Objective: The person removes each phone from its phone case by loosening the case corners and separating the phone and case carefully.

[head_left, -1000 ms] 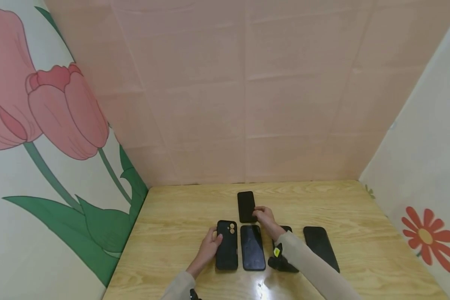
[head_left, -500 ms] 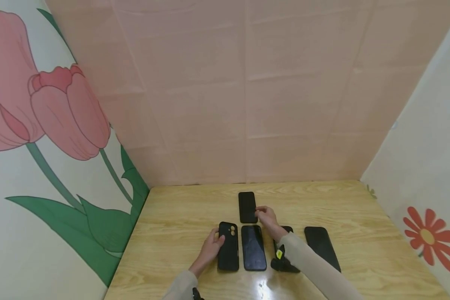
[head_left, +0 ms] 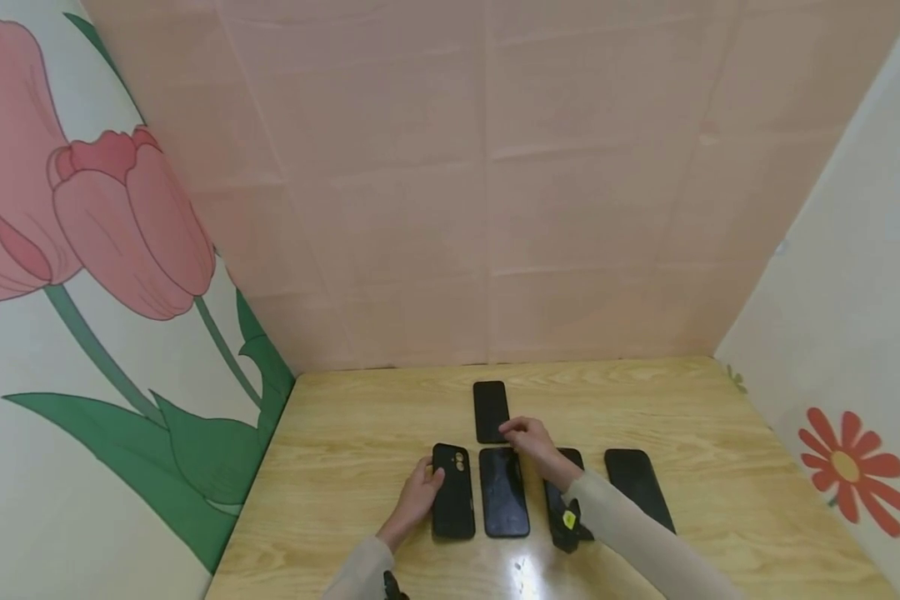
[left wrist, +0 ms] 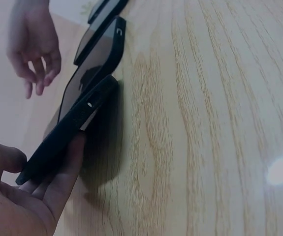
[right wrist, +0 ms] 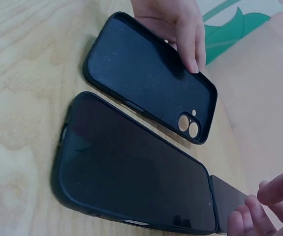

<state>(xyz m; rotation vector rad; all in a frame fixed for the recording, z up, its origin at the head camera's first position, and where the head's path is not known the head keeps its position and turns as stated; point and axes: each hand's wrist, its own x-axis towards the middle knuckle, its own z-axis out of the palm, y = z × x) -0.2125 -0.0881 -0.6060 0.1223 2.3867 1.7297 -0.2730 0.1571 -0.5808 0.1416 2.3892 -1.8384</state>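
Note:
My left hand (head_left: 418, 493) holds an empty black phone case (head_left: 454, 493) by its left edge, thumb on one face and fingers on the other. In the right wrist view, the inside of the case (right wrist: 141, 73) shows with its round camera holes; the left wrist view has it tilted up off the table. To its right lies a cased phone (head_left: 505, 493), dark screen up. My right hand (head_left: 532, 442) hovers by the near right corner of a black phone (head_left: 490, 408) farther back, fingers loosely bent and nothing between them.
Partly under my right forearm lies another dark phone (head_left: 570, 471), with a wrist strap device over it. Another black phone (head_left: 640, 486) is at the right. The wooden table (head_left: 367, 400) meets a pinkish back wall and side walls with flower pictures.
My right hand has turned slightly and drawn back from the far phone's right edge, where its fingers were. My left hand keeps hold of the case, which has tilted a little.

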